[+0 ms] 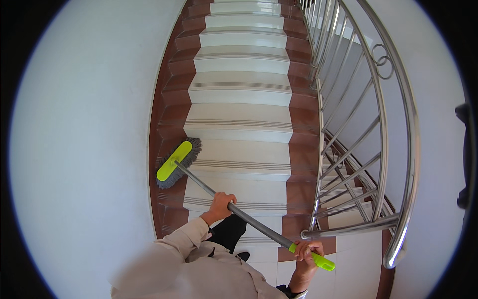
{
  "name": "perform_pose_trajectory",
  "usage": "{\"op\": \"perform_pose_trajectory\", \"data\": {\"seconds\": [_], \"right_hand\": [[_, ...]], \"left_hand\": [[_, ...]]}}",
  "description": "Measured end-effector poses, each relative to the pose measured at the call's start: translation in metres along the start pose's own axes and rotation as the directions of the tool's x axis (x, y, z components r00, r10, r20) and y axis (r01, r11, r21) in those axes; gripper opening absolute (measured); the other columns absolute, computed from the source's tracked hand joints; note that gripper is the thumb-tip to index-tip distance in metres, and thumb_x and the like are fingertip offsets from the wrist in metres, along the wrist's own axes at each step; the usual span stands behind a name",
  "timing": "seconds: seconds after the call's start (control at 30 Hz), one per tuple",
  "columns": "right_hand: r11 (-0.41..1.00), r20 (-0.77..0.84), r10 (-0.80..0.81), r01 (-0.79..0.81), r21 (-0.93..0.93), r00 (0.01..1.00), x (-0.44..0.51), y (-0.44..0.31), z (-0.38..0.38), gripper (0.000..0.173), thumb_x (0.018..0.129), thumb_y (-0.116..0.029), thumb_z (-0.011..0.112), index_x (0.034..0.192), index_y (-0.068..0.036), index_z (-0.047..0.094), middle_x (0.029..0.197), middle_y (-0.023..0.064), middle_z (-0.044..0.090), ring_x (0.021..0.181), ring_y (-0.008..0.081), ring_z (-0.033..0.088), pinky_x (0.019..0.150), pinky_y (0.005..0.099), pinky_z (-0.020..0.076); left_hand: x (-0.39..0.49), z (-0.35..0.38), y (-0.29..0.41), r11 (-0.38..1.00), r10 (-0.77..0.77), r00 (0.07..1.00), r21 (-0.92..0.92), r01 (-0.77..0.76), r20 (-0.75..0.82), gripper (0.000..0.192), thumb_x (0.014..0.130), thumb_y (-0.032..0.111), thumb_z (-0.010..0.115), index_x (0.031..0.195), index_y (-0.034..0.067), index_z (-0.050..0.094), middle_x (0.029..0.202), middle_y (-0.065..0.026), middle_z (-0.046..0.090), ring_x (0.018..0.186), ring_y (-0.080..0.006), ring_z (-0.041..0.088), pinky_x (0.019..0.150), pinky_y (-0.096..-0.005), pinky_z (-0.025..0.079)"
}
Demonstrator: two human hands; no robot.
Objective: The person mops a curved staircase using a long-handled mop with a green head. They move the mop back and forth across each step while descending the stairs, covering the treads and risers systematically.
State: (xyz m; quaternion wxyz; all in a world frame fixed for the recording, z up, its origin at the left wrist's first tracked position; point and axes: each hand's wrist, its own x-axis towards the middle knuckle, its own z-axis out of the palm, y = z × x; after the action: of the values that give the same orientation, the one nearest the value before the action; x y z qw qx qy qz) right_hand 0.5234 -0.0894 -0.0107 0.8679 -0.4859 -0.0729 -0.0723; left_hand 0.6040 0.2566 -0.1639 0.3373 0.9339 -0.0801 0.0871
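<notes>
A long-handled broom [258, 225] slants across the stairs in front of me. My left hand [221, 206] grips the grey pole about midway along it. Around the bright green end grip, my right hand [308, 252] is closed, with the looped tip showing past it. The green broom head [174, 160], fringed with dark grey bristles [194, 149], rests against the brown tile border at the left side of a step, close to the wall. Its bristles reach onto the edge of the cream tread.
The tiled staircase [239, 116] rises ahead, with grooved lines on its treads and brown side borders. On the left stands a white wall [86, 134]. A stainless steel railing [409, 149] curves along the right, with a lower flight [345, 170] behind its bars.
</notes>
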Motion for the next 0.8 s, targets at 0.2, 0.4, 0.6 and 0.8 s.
{"op": "perform_pose_trajectory", "data": {"seconds": [0.2, 0.4, 0.6, 0.8], "right_hand": [[0.998, -0.117, 0.03, -0.024, 0.059, 0.993, 0.065, 0.005, -0.003, 0.026, 0.084, -0.018, 0.074, 0.098, -0.006, 0.055, 0.055, -0.0015, 0.042, 0.054, 0.0126, 0.044, 0.082, 0.0381, 0.0452], [0.999, 0.02, 0.015, -0.016, 0.047, 1.0, 0.147, 0.003, 0.022, 0.027, 0.086, -0.019, 0.073, 0.102, -0.007, 0.055, 0.052, -0.0028, 0.041, 0.051, 0.0116, 0.043, 0.079, 0.0356, 0.0437], [0.998, 0.046, 0.062, -0.063, 0.009, 0.997, 0.203, -0.017, 0.081, 0.026, 0.086, -0.019, 0.072, 0.102, -0.006, 0.055, 0.049, -0.0033, 0.038, 0.048, 0.0115, 0.042, 0.078, 0.0361, 0.0438], [0.994, 0.047, 0.088, -0.084, -0.074, 0.995, 0.22, -0.036, 0.13, 0.027, 0.086, -0.02, 0.074, 0.097, -0.006, 0.053, 0.05, -0.0019, 0.042, 0.048, 0.0121, 0.044, 0.078, 0.0378, 0.0477]], "left_hand": [[0.043, 0.008, -0.013, 1.0, -0.012, 1.0, -0.011, 0.012, 0.016, 0.025, 0.067, 0.003, 0.074, 0.085, 0.017, 0.062, 0.069, -0.0027, 0.056, 0.076, -0.029, 0.057, 0.083, -0.0424, 0.038], [0.092, -0.015, -0.024, 0.995, -0.029, 1.0, -0.094, 0.028, -0.002, 0.024, 0.071, 0.005, 0.074, 0.088, 0.017, 0.062, 0.068, -0.002, 0.056, 0.074, -0.0264, 0.058, 0.085, -0.0412, 0.038], [0.129, -0.054, -0.038, 0.993, -0.065, 0.997, -0.101, 0.068, 0.034, 0.023, 0.072, 0.008, 0.075, 0.088, 0.016, 0.061, 0.068, -0.0035, 0.058, 0.073, -0.0303, 0.059, 0.078, -0.043, 0.041], [0.141, -0.096, -0.054, 0.994, -0.103, 0.993, -0.025, 0.105, 0.063, 0.024, 0.074, 0.014, 0.079, 0.088, 0.014, 0.06, 0.063, -0.006, 0.059, 0.069, -0.0334, 0.06, 0.072, -0.0443, 0.043]]}}
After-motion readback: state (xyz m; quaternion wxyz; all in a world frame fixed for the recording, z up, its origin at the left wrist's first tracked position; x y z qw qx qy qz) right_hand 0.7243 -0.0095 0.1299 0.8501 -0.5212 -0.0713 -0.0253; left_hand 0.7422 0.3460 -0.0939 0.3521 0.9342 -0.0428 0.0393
